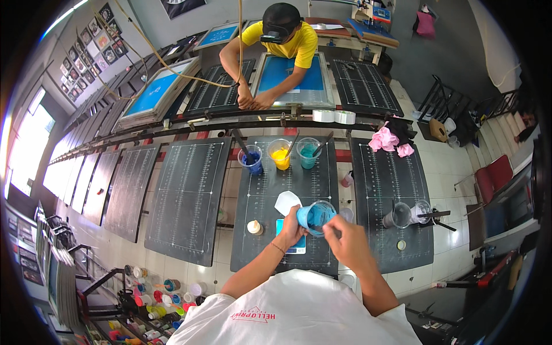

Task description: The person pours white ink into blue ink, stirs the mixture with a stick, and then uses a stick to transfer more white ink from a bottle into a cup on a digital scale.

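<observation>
My left hand [292, 226] is wrapped round a clear plastic cup [313, 227] with light blue ink [318, 215] in it, tilted toward the right. My right hand [344, 236] is closed at the cup's right rim; whatever its fingers pinch is hidden. Under my hands a small flat scale [296, 249] with a blue top lies on the black board [261, 198]. To its left stands a small cream-coloured bottle [255, 227]. A white piece of paper [287, 202] lies just beyond the cup. Farther off stand cups of dark blue ink [251, 163], yellow ink [280, 155] and teal ink [309, 154], each with a stirrer.
Clear cups [398, 215] with a dark-handled tool and crumpled pink cloth [386, 140] occupy the right board. Across the rail [230, 126], a person in a yellow shirt [306, 45] leans over a blue screen frame [325, 92]. Several paint pots [172, 284] crowd the lower left.
</observation>
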`<state>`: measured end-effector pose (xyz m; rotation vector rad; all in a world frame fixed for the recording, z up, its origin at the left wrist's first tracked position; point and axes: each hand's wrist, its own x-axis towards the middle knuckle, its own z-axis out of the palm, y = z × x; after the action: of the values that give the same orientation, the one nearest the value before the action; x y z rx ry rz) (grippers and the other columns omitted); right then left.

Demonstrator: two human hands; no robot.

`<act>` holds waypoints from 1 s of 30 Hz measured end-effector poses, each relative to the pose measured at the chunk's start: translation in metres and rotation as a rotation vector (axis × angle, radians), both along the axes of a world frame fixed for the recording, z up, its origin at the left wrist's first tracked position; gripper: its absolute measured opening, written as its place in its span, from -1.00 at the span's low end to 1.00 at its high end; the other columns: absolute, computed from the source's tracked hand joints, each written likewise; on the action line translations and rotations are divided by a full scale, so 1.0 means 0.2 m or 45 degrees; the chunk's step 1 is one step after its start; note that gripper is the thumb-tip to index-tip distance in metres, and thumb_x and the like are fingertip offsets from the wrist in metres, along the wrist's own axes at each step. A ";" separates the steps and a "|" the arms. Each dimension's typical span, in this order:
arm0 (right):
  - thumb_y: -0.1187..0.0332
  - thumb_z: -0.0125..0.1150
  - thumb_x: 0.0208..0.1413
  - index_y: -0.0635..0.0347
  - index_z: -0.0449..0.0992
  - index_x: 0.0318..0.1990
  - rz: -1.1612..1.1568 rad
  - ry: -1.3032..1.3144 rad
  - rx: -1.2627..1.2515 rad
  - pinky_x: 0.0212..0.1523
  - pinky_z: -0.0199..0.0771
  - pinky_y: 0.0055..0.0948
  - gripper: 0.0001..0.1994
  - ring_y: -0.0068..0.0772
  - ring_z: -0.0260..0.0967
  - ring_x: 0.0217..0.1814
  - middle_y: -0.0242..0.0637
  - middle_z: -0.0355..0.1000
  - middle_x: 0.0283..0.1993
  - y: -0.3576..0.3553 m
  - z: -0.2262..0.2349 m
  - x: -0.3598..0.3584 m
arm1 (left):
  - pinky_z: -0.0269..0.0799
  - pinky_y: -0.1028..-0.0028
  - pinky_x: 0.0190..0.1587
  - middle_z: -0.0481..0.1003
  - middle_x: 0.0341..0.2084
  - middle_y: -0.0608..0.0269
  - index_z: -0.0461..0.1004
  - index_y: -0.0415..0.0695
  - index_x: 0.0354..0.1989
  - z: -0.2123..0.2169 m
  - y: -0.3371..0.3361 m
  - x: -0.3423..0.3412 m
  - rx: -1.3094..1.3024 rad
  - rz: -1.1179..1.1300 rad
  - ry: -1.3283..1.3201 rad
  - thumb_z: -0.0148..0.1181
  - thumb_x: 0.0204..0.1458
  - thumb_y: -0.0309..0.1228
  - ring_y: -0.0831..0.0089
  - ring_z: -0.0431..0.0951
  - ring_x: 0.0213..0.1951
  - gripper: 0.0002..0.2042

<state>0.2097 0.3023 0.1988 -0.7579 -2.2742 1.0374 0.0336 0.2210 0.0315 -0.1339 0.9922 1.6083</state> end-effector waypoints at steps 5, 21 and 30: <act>0.27 0.19 0.29 0.18 0.52 -0.28 -0.039 -0.114 0.016 -0.44 0.48 -0.17 -0.82 -0.01 0.58 -0.45 -0.11 0.55 -0.49 0.03 0.00 -0.01 | 0.47 0.47 -0.63 0.51 -0.63 0.27 0.48 -0.11 -0.34 0.05 0.00 0.01 0.002 -0.024 0.065 -0.17 0.35 -0.01 0.43 0.53 -0.65 -0.55; 0.30 0.16 0.33 0.26 0.49 -0.30 0.312 0.002 0.184 -0.48 0.45 -0.35 -0.79 -0.24 0.59 -0.51 -0.18 0.55 -0.54 -0.05 0.06 0.00 | 0.39 0.40 -0.60 0.45 -0.68 0.26 0.46 -0.11 -0.37 0.08 0.00 0.00 -0.081 0.041 0.061 -0.19 0.35 0.03 0.41 0.44 -0.68 -0.52; 0.29 0.16 0.32 0.25 0.49 -0.28 -0.102 0.089 -0.137 -0.45 0.43 -0.22 -0.79 -0.06 0.52 -0.54 -0.07 0.50 -0.55 0.07 0.05 -0.04 | 0.41 0.42 -0.64 0.45 -0.68 0.25 0.49 -0.14 -0.30 0.08 0.01 0.02 0.014 0.008 0.053 -0.18 0.35 0.01 0.40 0.47 -0.68 -0.53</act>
<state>0.2010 0.3167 0.2086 -0.8362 -2.1253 1.1378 0.0376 0.2225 0.0485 -0.0963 1.0159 1.6278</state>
